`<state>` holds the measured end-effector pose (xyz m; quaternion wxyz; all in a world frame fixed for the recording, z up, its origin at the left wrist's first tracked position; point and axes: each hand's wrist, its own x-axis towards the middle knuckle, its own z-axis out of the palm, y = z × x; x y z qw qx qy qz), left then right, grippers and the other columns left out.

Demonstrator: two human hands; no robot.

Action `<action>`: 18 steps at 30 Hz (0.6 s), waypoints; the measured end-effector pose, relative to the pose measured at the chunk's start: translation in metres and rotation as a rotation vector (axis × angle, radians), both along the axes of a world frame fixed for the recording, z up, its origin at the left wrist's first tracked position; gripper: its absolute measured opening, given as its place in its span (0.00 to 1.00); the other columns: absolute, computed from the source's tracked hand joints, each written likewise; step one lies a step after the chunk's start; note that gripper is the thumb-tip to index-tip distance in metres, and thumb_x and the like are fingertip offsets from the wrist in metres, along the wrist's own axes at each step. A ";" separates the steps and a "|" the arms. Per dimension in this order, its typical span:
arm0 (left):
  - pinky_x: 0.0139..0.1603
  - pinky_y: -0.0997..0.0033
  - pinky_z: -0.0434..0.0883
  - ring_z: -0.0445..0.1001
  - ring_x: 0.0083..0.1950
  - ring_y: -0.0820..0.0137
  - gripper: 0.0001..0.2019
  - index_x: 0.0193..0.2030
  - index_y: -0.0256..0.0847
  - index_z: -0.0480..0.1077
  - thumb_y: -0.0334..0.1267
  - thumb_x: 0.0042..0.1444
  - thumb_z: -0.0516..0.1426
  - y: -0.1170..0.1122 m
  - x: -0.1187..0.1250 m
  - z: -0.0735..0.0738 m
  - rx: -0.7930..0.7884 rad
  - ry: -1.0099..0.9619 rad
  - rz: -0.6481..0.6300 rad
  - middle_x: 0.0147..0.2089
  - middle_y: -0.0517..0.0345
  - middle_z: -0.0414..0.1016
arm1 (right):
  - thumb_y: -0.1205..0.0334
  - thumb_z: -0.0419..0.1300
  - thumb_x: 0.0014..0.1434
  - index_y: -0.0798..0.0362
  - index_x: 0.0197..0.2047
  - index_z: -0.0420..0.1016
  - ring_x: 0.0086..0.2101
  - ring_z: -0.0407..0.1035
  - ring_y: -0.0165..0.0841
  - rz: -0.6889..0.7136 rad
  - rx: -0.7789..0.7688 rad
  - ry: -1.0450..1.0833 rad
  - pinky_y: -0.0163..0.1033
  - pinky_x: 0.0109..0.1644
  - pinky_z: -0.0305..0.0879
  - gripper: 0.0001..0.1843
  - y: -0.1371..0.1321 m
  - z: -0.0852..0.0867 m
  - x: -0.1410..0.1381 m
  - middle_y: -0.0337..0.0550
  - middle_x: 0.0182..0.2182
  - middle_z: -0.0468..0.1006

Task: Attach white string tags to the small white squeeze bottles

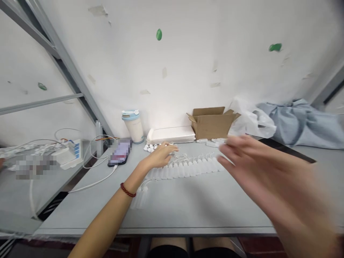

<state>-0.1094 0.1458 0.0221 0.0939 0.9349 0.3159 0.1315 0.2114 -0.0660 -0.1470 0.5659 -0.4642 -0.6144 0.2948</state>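
Observation:
My left hand reaches across the grey table, fingers loosely curled over thin white cables behind a row of small clear plastic bags. A dark red bead bracelet sits on that wrist. My right hand is raised close to the camera, smeared by motion, fingers stretched toward the right end of the row. A few more clear bags lie near my left forearm. Small white pieces lie just behind my left hand.
Against the wall stand a lidded cup, a stack of white trays and an open cardboard box. A phone on a charging cable lies at left. A plastic bag and blue cloth lie right. A power strip sits on the neighbouring table.

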 end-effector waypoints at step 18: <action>0.49 0.63 0.66 0.66 0.50 0.62 0.13 0.37 0.43 0.73 0.30 0.52 0.49 0.005 -0.005 -0.002 -0.056 -0.011 0.074 0.41 0.54 0.75 | 0.73 0.46 0.59 0.55 0.55 0.66 0.51 0.59 0.45 -0.223 -0.113 -1.232 0.47 0.46 0.56 0.22 0.220 0.138 -0.039 0.57 0.53 0.66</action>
